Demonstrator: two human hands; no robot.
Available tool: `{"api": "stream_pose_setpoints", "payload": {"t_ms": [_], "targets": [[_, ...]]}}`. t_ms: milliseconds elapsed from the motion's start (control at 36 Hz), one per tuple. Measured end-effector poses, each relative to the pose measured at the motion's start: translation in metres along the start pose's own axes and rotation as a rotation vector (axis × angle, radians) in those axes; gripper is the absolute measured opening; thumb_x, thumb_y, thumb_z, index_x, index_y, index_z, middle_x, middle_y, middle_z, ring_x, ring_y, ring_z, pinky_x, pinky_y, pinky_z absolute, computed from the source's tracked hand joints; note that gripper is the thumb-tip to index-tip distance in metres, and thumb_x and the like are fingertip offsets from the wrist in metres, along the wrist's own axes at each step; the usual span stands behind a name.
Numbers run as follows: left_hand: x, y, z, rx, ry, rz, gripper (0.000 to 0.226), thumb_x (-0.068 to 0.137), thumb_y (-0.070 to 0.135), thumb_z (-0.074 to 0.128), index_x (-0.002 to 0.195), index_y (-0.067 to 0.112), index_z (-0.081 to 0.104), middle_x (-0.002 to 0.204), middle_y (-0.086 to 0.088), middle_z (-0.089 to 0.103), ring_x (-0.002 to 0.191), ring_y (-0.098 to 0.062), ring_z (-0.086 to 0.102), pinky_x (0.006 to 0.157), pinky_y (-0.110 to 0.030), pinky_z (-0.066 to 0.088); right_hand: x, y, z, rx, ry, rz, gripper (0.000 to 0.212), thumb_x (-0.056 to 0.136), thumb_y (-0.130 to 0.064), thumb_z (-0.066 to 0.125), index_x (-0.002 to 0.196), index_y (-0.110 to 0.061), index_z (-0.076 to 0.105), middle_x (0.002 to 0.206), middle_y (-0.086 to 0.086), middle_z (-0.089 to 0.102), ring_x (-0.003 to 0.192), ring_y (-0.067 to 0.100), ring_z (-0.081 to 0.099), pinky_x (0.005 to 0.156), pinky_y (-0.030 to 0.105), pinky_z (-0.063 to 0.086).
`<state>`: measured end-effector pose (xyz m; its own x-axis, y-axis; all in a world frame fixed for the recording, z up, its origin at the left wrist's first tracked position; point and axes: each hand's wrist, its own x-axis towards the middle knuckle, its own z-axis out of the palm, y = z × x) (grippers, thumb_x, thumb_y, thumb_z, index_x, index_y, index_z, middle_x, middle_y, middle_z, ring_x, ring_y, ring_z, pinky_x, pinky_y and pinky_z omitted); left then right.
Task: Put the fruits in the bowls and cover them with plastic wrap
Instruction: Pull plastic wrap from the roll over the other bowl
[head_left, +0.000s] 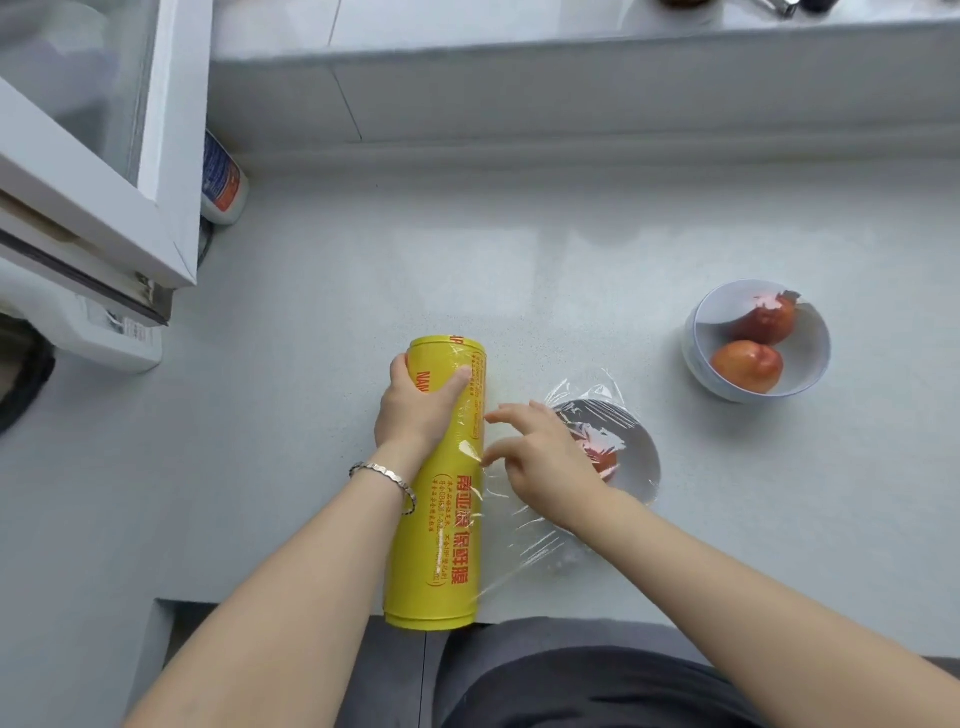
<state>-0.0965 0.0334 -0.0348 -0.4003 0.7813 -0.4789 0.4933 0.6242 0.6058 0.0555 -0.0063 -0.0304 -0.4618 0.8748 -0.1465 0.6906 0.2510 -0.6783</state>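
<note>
Yellow cylindrical roll of plastic wrap (441, 519) lies lengthwise on the pale grey counter (311, 415), its near end just over the counter's front edge. There is open counter to its left and behind it. Left grip (415, 410) is clamped over the far half of the roll: thumb across the top, wrist straight, forearm coming in from bottom-left, silver chain bracelet (384, 475) on the wrist. Right grip (545, 457) has its fingers apart and uncurled, tips at the clear film sheet (524, 540) where it leaves the roll. This hand hovers over the near white bowl (644, 457). Film is stretched from the roll across that bowl, crinkled at its far rim, with a red fruit (605, 460) partly visible under it. A second white bowl (696, 358) stands well apart to the right holding two red-orange fruits (748, 364). There is glare over its top, and I cannot tell if it is wrapped. A raised grey ledge (519, 98) runs along the back. A white glass-fronted frame (104, 156) crowds the left side, with a white bottle with a blue-orange label (223, 182) beside it.
</note>
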Motion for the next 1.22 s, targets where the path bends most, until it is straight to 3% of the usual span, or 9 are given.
{"api": "stream_pose_setpoints", "payload": {"t_ms": [111, 194, 417, 528, 722, 861, 972, 1111, 1222], "targets": [[0.000, -0.001, 0.000, 0.002, -0.004, 0.001, 0.082, 0.077, 0.062, 0.059, 0.141, 0.023, 0.026, 0.131, -0.008, 0.053, 0.113, -0.030, 0.055, 0.093, -0.046, 0.048, -0.005, -0.010, -0.001, 0.031, 0.017, 0.085, 0.028, 0.087, -0.031, 0.053, 0.091, -0.011, 0.072, 0.123, 0.008, 0.060, 0.126, 0.024, 0.044, 0.112, 0.029, 0.013], [0.000, -0.001, 0.001, -0.001, -0.001, 0.004, 0.082, 0.077, 0.061, 0.059, 0.141, 0.022, 0.027, 0.131, -0.008, 0.053, 0.113, -0.030, 0.055, 0.093, -0.044, 0.047, 0.000, -0.014, 0.003, -0.038, -0.052, 0.116, 0.034, 0.085, -0.042, 0.056, 0.096, -0.012, 0.069, 0.145, 0.011, 0.040, 0.139, 0.021, 0.025, 0.114, 0.027, 0.003], [0.000, -0.001, 0.000, -0.010, 0.009, 0.005, 0.081, 0.077, 0.059, 0.062, 0.141, 0.021, 0.028, 0.131, -0.008, 0.053, 0.114, -0.029, 0.054, 0.094, -0.043, 0.046, 0.012, -0.019, 0.012, -0.071, -0.053, 0.142, 0.020, 0.079, -0.021, 0.058, 0.077, -0.005, 0.069, 0.140, 0.015, 0.047, 0.136, 0.020, 0.034, 0.115, 0.031, 0.010], [0.001, -0.003, -0.001, -0.046, -0.002, 0.006, 0.080, 0.075, 0.060, 0.062, 0.139, 0.023, 0.031, 0.127, -0.006, 0.055, 0.108, -0.027, 0.057, 0.092, -0.044, 0.049, 0.010, -0.006, 0.016, -0.057, 0.021, 0.059, 0.012, 0.060, -0.002, 0.060, 0.049, -0.001, 0.062, 0.099, 0.021, 0.070, 0.098, 0.037, 0.067, 0.098, 0.053, 0.037], [0.001, -0.004, -0.002, -0.074, -0.004, 0.009, 0.079, 0.076, 0.059, 0.062, 0.139, 0.022, 0.031, 0.128, -0.005, 0.055, 0.108, -0.026, 0.057, 0.090, -0.040, 0.049, 0.002, -0.006, 0.012, -0.106, 0.006, 0.064, 0.024, 0.077, -0.007, 0.051, 0.099, -0.012, 0.060, 0.130, 0.005, 0.053, 0.141, 0.024, 0.025, 0.116, 0.031, 0.000], [0.001, -0.004, -0.003, -0.084, -0.015, 0.001, 0.081, 0.076, 0.059, 0.062, 0.140, 0.022, 0.030, 0.130, -0.006, 0.053, 0.111, -0.027, 0.056, 0.092, -0.041, 0.048, -0.012, -0.009, 0.013, -0.015, -0.026, -0.032, 0.032, 0.075, -0.009, 0.042, 0.077, -0.010, 0.074, 0.130, 0.016, 0.055, 0.132, 0.033, 0.039, 0.113, 0.037, 0.005], [-0.001, -0.004, -0.003, -0.080, 0.001, 0.016, 0.088, 0.074, 0.062, 0.063, 0.142, 0.020, 0.027, 0.136, -0.008, 0.048, 0.117, -0.027, 0.052, 0.097, -0.044, 0.046, -0.022, -0.013, 0.007, 0.007, -0.054, 0.030, 0.028, 0.091, -0.024, 0.045, 0.100, -0.013, 0.069, 0.139, 0.004, 0.047, 0.140, 0.018, 0.024, 0.114, 0.026, -0.004], [-0.021, -0.013, -0.007, 0.087, -0.042, 0.088, 0.102, 0.069, 0.059, 0.070, 0.146, 0.023, 0.013, 0.143, -0.008, 0.035, 0.126, -0.027, 0.044, 0.098, -0.044, 0.042, -0.022, -0.016, 0.010, -0.035, -0.119, 0.034, 0.031, 0.086, -0.044, 0.053, 0.090, -0.016, 0.068, 0.146, 0.000, 0.038, 0.143, 0.016, 0.017, 0.115, 0.031, -0.007], [-0.041, -0.038, -0.010, 0.039, -0.133, 0.010, 0.104, 0.062, 0.057, 0.076, 0.143, 0.022, 0.021, 0.134, -0.006, 0.049, 0.114, -0.024, 0.054, 0.091, -0.042, 0.048, -0.018, -0.018, 0.015, -0.112, -0.134, 0.056, 0.035, 0.087, -0.043, 0.051, 0.090, -0.013, 0.070, 0.152, 0.004, 0.028, 0.144, 0.019, 0.013, 0.114, 0.032, -0.012]]}}
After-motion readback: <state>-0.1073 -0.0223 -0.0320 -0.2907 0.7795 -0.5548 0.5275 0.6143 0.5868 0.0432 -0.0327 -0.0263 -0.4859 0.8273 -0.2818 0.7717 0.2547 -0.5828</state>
